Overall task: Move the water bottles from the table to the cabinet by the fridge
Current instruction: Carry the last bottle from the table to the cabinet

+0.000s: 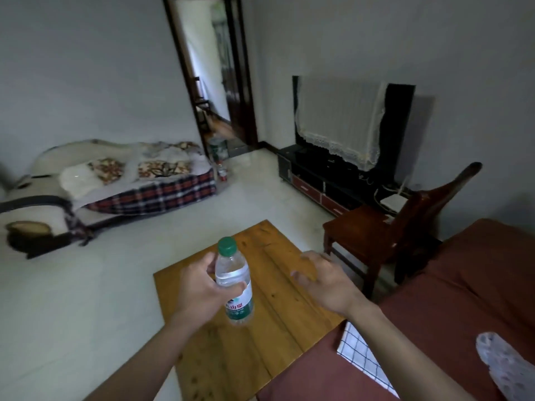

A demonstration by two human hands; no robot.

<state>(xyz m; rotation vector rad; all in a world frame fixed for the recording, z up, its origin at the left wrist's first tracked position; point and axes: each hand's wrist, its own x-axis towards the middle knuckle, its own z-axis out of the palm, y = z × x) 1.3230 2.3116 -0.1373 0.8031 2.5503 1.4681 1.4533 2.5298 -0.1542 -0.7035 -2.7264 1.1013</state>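
A clear water bottle (235,280) with a green cap and a green label is upright in my left hand (202,287), which grips it around the upper body above the wooden table (278,319). My right hand (325,280) hovers to the bottle's right over the table, fingers loosely spread and holding nothing. No cabinet or fridge is in view.
A wooden chair (373,235) stands right of the table. A reddish sofa (463,299) with a checked cloth (362,357) is at lower right. A TV stand (318,180), a covered TV, a sofa bed (121,180) and a doorway (214,73) lie beyond.
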